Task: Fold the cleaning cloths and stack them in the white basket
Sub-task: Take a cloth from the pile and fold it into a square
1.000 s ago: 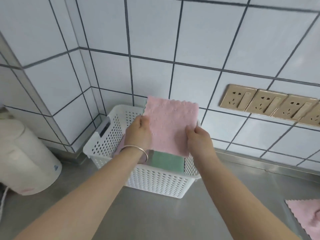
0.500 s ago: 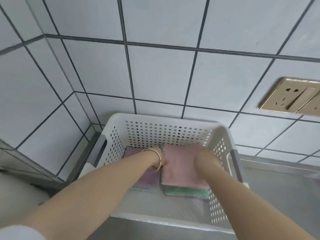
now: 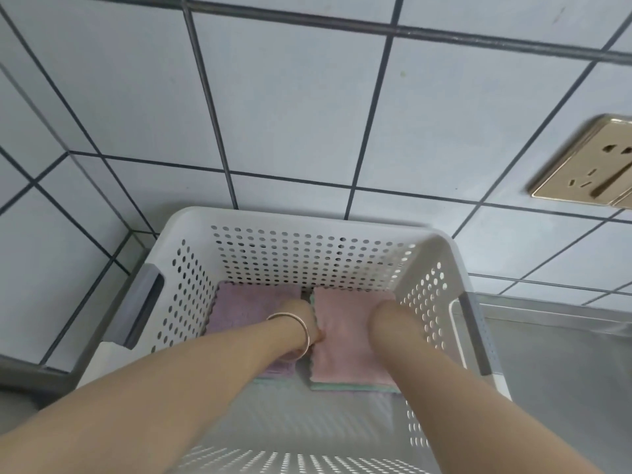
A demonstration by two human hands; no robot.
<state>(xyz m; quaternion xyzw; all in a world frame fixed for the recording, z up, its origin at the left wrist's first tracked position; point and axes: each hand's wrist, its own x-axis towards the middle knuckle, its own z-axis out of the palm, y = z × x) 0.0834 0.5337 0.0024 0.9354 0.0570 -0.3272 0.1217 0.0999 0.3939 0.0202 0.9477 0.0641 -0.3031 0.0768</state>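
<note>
Basket (image 3: 307,222), white plastic, perforated walls, grey handle on each short side, standing on a steel counter (image 3: 564,371) against a tiled wall (image 3: 290,97) with dark grout. Seen from directly above.

Contents: 2 stacks of folded cloths, side by side on the basket floor at the far end, close to the back wall.
- Left stack: purple cloth (image 3: 239,309) on top, lying flat; a thin green edge shows beneath it at the near side.
- Right stack: pink cloth (image 3: 342,336) on top, folded, scalloped edge facing left; green cloth (image 3: 355,388) directly under it, visible only as a strip along the near edge.
- The 2 stacks lie just beside each other with a narrow dark gap between them at the far end.

Hands: both reach down into the basket, forearms bare.
- Left hand (image 3: 301,323): at the seam between the stacks, touching the left edge of the pink cloth. Wrist carries 1 thin metal bangle (image 3: 294,325). Fingers hidden under the wrist; whether they pinch the cloth or only press it cannot be told.
- Right hand (image 3: 383,316): on the right part of the pink cloth, near the right wall. Fingers hidden beneath the wrist; state cannot be told.

Surroundings: 1 gold-coloured wall socket (image 3: 588,162) at upper right, well apart from the basket. Near half of the basket floor bare.
</note>
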